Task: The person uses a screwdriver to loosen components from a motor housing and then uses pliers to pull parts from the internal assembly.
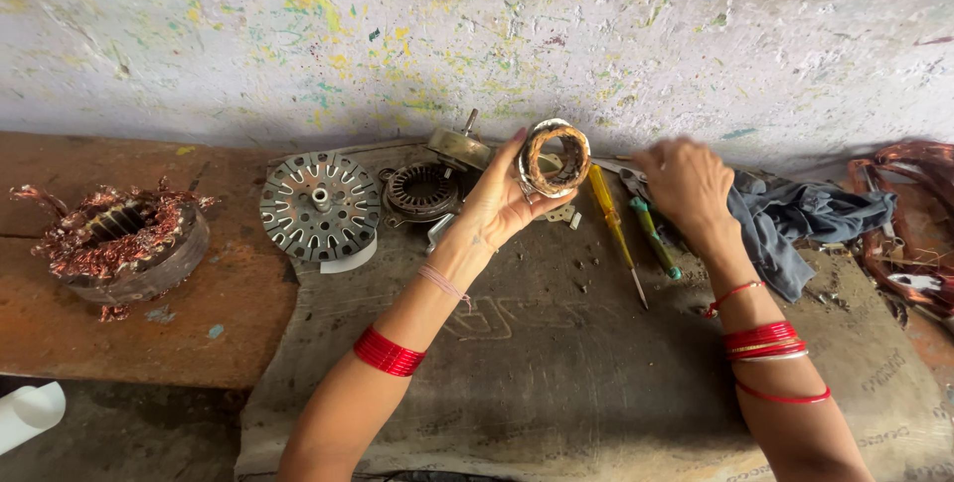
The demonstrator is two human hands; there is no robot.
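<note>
Two hands work above the brown mat (556, 363): the left hand (502, 202) is clamped around a ring-shaped stator core (553, 157), lifted off the mat with its open bore facing the camera. The right hand (686, 184) is to the right of the core, apart from it, fingers curled down over a yellow-handled screwdriver (611, 224), a green-handled tool (656, 237) and a grey cloth (795, 224); whether it grips anything I cannot tell.

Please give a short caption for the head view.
Left hand holds a ring-shaped stator; right hand reaches toward tools.
</note>
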